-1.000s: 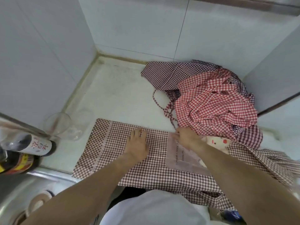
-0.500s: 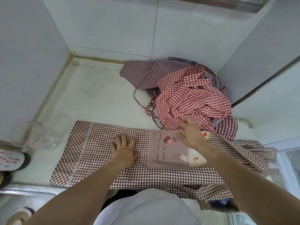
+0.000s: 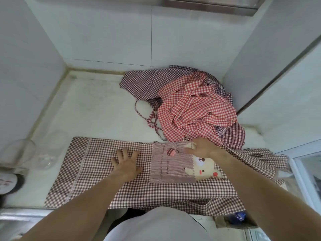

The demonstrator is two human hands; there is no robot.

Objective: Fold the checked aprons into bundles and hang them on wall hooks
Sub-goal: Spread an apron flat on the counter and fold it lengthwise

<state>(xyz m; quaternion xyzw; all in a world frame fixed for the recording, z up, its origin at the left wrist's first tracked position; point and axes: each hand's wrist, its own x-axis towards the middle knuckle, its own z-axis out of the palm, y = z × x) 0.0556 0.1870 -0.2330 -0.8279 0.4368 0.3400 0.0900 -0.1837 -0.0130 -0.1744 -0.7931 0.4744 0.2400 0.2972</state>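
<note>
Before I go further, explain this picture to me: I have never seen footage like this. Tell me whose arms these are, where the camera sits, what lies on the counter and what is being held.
There is no machine here. A person wears a wide-angle camera on the head, looking forward and down, so the two bare arms coming up from the bottom edge are their own. On the pale counter a brown checked apron is spread flat, showing a pocket with a cartoon bear. The left hand presses flat on the apron, fingers spread. The right hand rests on the pocket's far edge, fingers relaxed; it grips nothing. Behind lies a crumpled heap: a red checked apron on top of another dark checked one. A clear glass stands at the left.
</note>
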